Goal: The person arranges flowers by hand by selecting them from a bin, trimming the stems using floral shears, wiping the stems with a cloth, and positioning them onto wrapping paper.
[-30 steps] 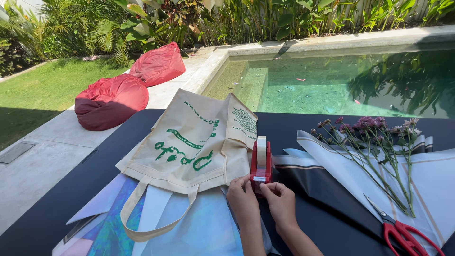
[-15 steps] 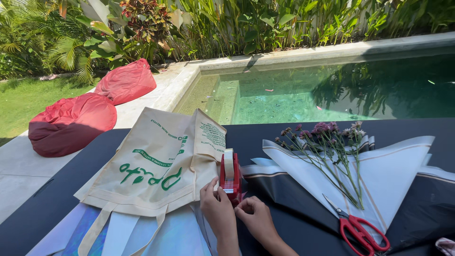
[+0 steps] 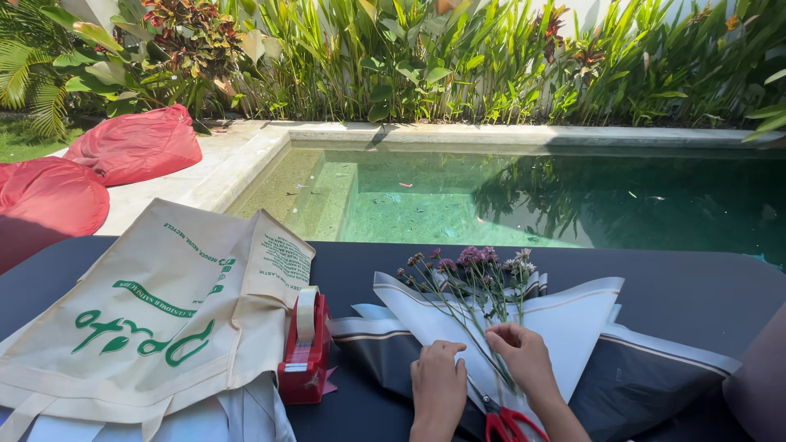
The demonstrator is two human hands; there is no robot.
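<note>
The fingers point(image 3: 449, 350) of the left hand point(image 3: 437, 385) lie flat and close together on the white wrapping paper point(image 3: 573, 319). They press down and hold nothing. The fingers point(image 3: 499, 336) of the right hand point(image 3: 526, 360) are bent, with their tips together on the thin green stems of the flowers point(image 3: 479, 282). I cannot tell if they truly pinch a stem or just press on it.

The flowers are small and pink-purple. They lie on the white paper, with their heads pointing away toward the pool point(image 3: 524, 196). The white paper is folded to a point and has a dark line near its edge. Under it lies a sheet of black paper point(image 3: 647, 376).

Red scissors point(image 3: 508, 421) lie just below the two hands, partly under the stems. To the left of the hands stands a red tape holder point(image 3: 304, 352) with a roll of tape on it. Beside that lies a cream cloth bag point(image 3: 164, 319) with green writing.

All of this sits on a dark bench point(image 3: 696, 286). Past the pool are green plants point(image 3: 458, 57). Two red bean bags point(image 3: 90, 172) sit at the far left.
</note>
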